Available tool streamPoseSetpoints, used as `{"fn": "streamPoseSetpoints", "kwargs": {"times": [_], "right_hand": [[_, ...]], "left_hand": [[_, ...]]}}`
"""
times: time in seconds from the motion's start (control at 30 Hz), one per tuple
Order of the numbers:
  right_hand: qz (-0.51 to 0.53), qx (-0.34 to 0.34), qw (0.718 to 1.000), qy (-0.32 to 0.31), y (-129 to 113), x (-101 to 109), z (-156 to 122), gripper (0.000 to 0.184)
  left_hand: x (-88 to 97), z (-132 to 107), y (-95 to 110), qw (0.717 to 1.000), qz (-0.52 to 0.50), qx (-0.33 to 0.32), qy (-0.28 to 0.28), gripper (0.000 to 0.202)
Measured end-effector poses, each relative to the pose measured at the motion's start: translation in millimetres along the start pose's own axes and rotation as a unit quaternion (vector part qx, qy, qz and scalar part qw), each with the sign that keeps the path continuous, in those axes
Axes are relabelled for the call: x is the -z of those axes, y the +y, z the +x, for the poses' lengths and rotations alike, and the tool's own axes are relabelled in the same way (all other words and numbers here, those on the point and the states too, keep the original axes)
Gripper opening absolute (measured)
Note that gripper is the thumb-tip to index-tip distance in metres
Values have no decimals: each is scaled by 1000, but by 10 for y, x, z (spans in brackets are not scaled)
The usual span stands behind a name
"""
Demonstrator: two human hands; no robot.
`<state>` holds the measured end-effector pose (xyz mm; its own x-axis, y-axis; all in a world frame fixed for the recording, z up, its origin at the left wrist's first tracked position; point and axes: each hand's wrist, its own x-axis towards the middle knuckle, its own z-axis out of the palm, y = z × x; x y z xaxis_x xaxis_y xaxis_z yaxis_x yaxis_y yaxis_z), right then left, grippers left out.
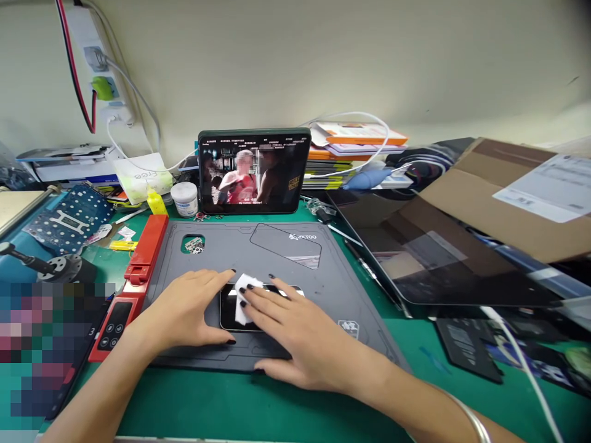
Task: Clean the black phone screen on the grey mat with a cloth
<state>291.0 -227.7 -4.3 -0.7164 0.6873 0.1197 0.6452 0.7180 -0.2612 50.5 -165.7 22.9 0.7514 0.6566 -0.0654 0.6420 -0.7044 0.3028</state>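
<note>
A smartphone (227, 312) with a black glossy screen lies face up on a grey work mat (203, 246). My left hand (184, 307) is around its left end, with the thumb along the near edge and the fingers at the far edge. My right hand (295, 335) lies over the phone, its fingertips pressing a crumpled white wipe (244, 295) onto the screen. The right thumb is stretched out over the mat, and this hand hides much of the phone's right part. A clear, dark-rimmed screen sheet (286, 245) lies on the mat behind the phone.
A tablet (253, 175) playing a video stands at the back beside a white tub (184, 200) and a yellow bottle (156, 202). A red tool (146, 249) lines the mat's left side. To the right are a large dark panel (429, 258) and a cardboard box (498, 191).
</note>
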Motion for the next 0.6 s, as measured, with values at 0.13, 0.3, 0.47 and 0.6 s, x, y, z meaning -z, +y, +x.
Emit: {"fn": "streamPoseSetpoints", "kwargs": {"times": [0.13, 0.3, 0.47, 0.6], "right_hand": [[14, 20, 999, -21, -25, 7, -14, 66], [10, -27, 999, -14, -20, 13, -36, 67], [46, 26, 997, -53, -12, 27, -23, 70], [16, -45, 998, -45, 56, 29, -16, 76]], "left_hand": [[-5, 2, -3, 1000, 5, -4, 12, 82], [20, 3, 12, 1000, 7, 3, 5, 83], [33, 4, 21, 1000, 3, 8, -3, 83], [32, 11, 28, 1000, 9, 6, 3, 83]]}}
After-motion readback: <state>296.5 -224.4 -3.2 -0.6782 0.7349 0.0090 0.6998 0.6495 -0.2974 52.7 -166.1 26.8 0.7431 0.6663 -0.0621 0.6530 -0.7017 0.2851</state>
